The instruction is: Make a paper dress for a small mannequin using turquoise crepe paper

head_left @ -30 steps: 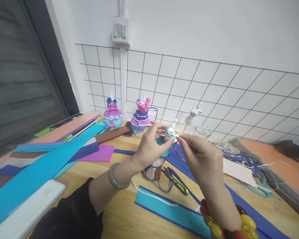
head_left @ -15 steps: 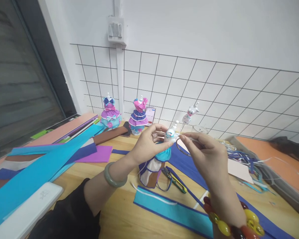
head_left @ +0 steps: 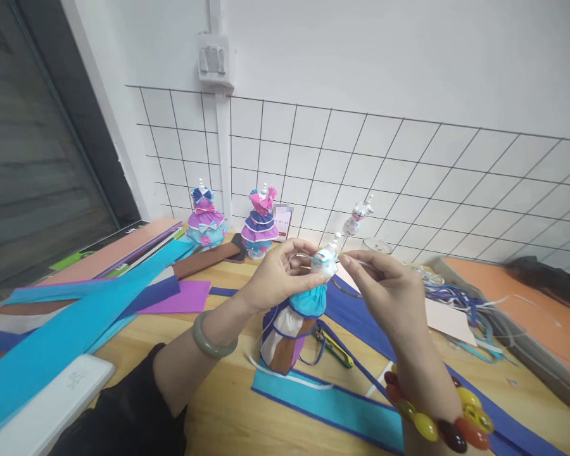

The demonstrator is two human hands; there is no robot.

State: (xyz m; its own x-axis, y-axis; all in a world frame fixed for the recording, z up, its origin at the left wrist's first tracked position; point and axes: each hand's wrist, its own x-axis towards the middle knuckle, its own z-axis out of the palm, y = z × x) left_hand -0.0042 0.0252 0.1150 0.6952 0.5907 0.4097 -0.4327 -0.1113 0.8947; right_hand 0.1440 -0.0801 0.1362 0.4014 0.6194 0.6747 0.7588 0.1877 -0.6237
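Note:
My left hand (head_left: 280, 272) is closed around the bust of a miniature dress form (head_left: 323, 261), white with small coloured marks and a beaded neck. Its gathered skirt is turquoise on top (head_left: 308, 302), with white, brown and purple panels below. My right hand (head_left: 389, 285) pinches finger and thumb together at the form's right side. What lies between those fingertips is too small to make out. Below the skirt lies a turquoise fabric strip (head_left: 332, 405) with dark blue edging. A yellow-and-black cutter (head_left: 335, 348) rests beside the skirt.
Two dressed miniature forms, one purple and light blue (head_left: 206, 218), one pink and navy (head_left: 260, 221), stand at the back. A bare white form (head_left: 358, 218) stands behind my right hand. Fabric strips (head_left: 99, 291) and a white power bank (head_left: 52, 405) lie left, tangled ribbons (head_left: 456, 301) right.
The dress form has turned and tilted slightly in my left hand. My right fingertips have come a little away from its bust. The whole view has shifted slightly.

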